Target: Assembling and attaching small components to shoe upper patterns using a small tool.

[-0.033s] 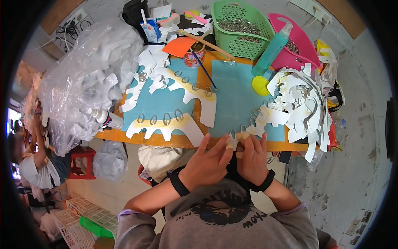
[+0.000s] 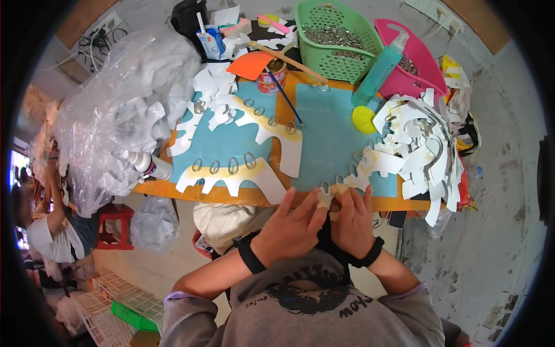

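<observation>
- Closely paired at the lower centre of the frame, a worker's left hand and right hand grip one end of a white scalloped strip between bunched fingers, just over the table's orange front edge.
- Wire loops line the strip, which reaches up and right toward a heap of white cut pieces at centre right.
- Left of the hands, a second looped strip lies flat.
- At upper right, a green basket of small metal parts stands beside a pink basket and a teal bottle.
- A clear plastic bag bulges at upper left; another person sits at the left edge.
</observation>
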